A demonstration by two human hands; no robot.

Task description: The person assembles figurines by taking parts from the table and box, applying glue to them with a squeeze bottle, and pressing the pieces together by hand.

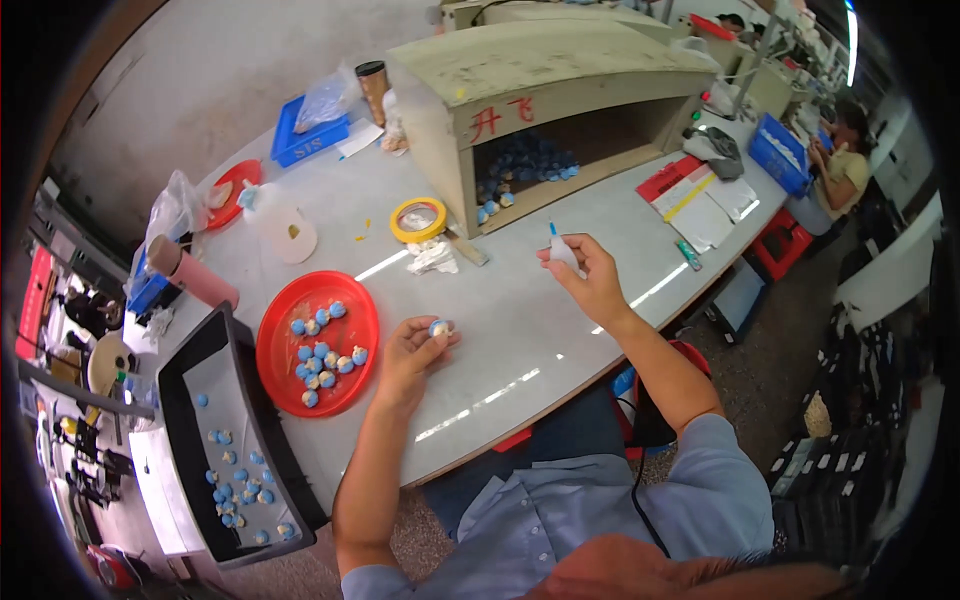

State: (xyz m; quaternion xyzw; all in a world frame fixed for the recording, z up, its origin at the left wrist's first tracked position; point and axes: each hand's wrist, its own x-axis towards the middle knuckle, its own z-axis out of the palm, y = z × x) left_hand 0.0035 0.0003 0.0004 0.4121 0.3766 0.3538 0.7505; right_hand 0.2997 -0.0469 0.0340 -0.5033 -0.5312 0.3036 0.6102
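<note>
Between the fingertips of my left hand [408, 358] is a small blue-and-cream ball-shaped piece [438, 328], held above the grey table. My right hand [592, 280] is closed around a small white squeeze bottle [563, 255] with a thin blue tip pointing up. The two hands are apart. Just left of my left hand stands a round red tray [268, 345] with several similar blue-and-cream pieces in it. Farther left, a black bin [262, 440] holds more of them.
A cream wooden box [425, 150] with an open front holds many blue pieces at the back. Yellow tape [418, 220] lies before it. A pink cylinder [195, 275] and a blue tray [310, 145] stand left; papers [705, 215] lie right. A person [845, 170] sits far right.
</note>
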